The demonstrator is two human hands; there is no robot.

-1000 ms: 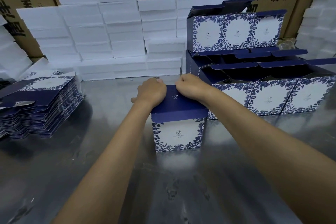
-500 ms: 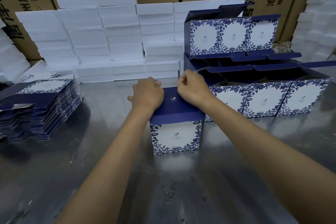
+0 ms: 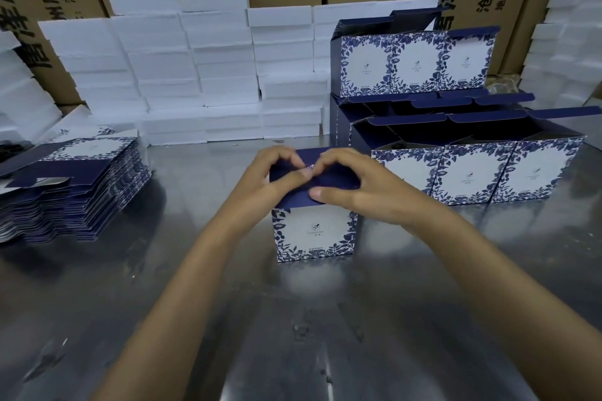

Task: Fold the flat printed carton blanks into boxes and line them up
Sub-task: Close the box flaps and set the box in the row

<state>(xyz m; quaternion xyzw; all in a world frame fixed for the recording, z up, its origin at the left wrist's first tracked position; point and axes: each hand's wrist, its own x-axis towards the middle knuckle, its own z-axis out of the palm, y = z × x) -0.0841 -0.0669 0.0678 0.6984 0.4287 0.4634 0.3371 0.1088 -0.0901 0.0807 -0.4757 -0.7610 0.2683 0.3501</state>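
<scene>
Pressing down with curled fingers, the left hand [image 3: 270, 179] and right hand [image 3: 355, 187] grip the navy lid of the box [image 3: 314, 231], upright on the steel table [image 3: 163, 303]. Left of the box lie flat blanks [image 3: 75, 185]; right, 3 open boxes [image 3: 475, 172]. Its small logo is unreadable.
</scene>
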